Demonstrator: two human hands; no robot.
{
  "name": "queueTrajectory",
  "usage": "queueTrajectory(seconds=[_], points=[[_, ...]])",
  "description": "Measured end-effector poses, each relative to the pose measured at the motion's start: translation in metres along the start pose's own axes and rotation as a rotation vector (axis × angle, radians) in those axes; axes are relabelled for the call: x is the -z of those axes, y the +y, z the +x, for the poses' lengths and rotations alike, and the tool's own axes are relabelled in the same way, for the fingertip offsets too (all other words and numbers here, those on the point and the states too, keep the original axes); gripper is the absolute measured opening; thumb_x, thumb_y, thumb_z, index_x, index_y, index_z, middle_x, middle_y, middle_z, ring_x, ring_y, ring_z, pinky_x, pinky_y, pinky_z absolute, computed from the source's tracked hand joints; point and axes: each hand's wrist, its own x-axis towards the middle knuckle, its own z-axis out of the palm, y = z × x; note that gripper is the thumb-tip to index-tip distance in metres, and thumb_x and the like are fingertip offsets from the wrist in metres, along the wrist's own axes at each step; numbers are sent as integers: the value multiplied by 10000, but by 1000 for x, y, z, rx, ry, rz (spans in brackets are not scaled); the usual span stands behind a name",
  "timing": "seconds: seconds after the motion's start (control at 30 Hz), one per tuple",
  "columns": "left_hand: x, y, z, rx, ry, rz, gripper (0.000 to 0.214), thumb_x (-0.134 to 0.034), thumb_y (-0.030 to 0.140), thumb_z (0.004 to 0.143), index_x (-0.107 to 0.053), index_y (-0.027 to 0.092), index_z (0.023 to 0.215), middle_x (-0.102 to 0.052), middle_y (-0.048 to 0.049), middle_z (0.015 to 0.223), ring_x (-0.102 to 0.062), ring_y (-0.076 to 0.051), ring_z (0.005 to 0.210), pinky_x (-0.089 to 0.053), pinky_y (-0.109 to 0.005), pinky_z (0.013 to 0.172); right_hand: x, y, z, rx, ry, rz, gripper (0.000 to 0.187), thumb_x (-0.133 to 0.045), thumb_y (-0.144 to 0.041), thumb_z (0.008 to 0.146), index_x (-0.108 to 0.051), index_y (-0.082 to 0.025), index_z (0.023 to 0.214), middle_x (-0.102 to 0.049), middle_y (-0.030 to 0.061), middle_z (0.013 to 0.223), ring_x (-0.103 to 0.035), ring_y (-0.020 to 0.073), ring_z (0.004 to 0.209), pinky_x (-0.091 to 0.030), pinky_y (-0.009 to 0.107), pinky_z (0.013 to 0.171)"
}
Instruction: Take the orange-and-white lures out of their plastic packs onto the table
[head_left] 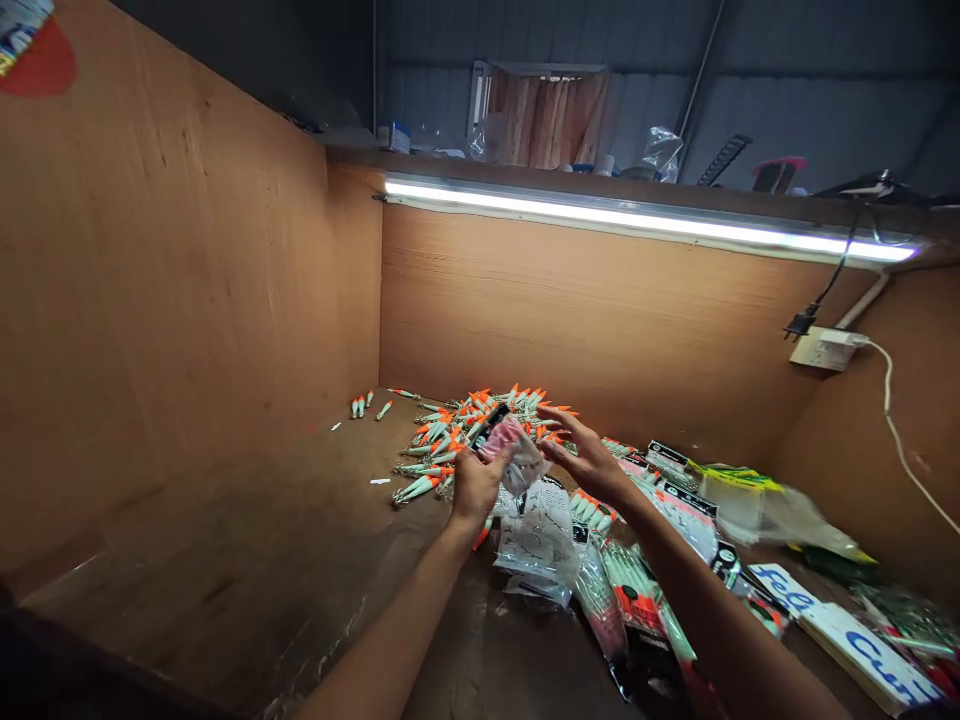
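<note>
My left hand (474,484) is closed around a small clear plastic packet (507,446) with a black header and pinkish contents, held above the worktop. My right hand (581,450) hovers just right of the packet with its fingers spread and nothing in them. Behind both hands lies a heap of white and pale-green fishing lures with orange tips (457,425). Below the hands lie several clear printed bags (541,540).
A wooden booth encloses the worktop (300,530), with a lit tube lamp (645,225) along the back wall. Filled lure packets (637,590) and blue-lettered white cards (855,640) crowd the right side. A few stray lures (364,405) lie at the left. A power socket (825,348) hangs at right.
</note>
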Motion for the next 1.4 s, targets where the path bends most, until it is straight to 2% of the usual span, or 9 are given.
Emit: queueTrajectory(seconds=[0.2, 0.37, 0.47, 0.67, 0.93, 1.03, 1.13, 1.23, 1.4], points=[[-4, -1, -15, -156, -99, 308, 500, -806, 288, 734, -666, 188, 1203, -740, -102, 1150, -684, -273, 1078, -532, -350, 912, 5, 1, 65, 14, -77, 100, 242, -698, -390, 813, -773, -173, 889, -743, 64, 919, -662, 191, 859, -519, 318, 819], [-3, -10, -18, -300, -72, 616, 835, -792, 192, 723, -423, 226, 1471, -495, -140, 1503, -415, -282, 1440, -320, -451, 1199, 47, 21, 113, -86, 614, -100, 269, -609, -352, 794, -736, -122, 854, -679, 39, 721, -552, 149, 635, -401, 262, 593], [-6, -12, -25, -317, -108, 693, 837, -760, 192, 753, -381, 239, 1498, -475, -128, 1501, -394, -281, 1447, -313, -453, 1209, 55, 52, 138, -61, 849, -178, 305, -593, -396, 797, -729, -125, 835, -672, 44, 721, -564, 174, 699, -419, 278, 651], [-11, -10, -36, -373, -290, 756, 675, -712, 269, 832, -459, 199, 1453, -555, -135, 1403, -490, -277, 1351, -378, -448, 1171, 48, 111, 167, -164, 853, -102, 352, -632, -443, 745, -742, -112, 791, -666, 32, 698, -524, 148, 643, -383, 258, 603], [-9, -22, -43, -421, -733, 936, 335, -748, 345, 833, -714, 228, 1145, -723, -92, 1183, -651, -296, 1150, -409, -516, 1111, 90, 118, 168, -198, 1064, 13, 367, -618, -439, 769, -712, -99, 871, -637, 19, 743, -509, 129, 654, -394, 246, 600], [-11, -10, -42, -446, -605, 898, 225, -669, 348, 906, -724, 225, 1086, -754, -74, 1050, -692, -253, 1019, -493, -418, 981, 83, 106, 147, -257, 956, -3, 340, -625, -454, 784, -676, -120, 823, -584, 1, 684, -473, 125, 629, -385, 253, 585], [-14, 9, -41, -534, -426, 792, 200, -558, 336, 978, -713, 214, 1013, -749, -70, 1011, -683, -220, 982, -505, -350, 892, 51, 93, 107, -379, 510, 12, 362, -668, -502, 753, -647, -141, 735, -525, -22, 595, -451, 124, 595, -391, 260, 576], [-14, 16, -41, -570, -431, 808, 179, -572, 328, 970, -702, 209, 999, -740, -63, 987, -680, -216, 955, -504, -346, 874, 26, 92, 62, -435, 232, 0, 410, -786, -526, 619, -690, -132, 675, -586, 0, 597, -499, 145, 614, -422, 272, 599], [-13, 4, -41, -581, -529, 983, 170, -593, 325, 956, -716, 214, 996, -743, -69, 972, -684, -243, 956, -513, -364, 849, 82, 112, -3, -557, -79, -268, 490, -634, -589, 737, -772, -128, 828, -664, 36, 708, -525, 155, 663, -408, 268, 624]])
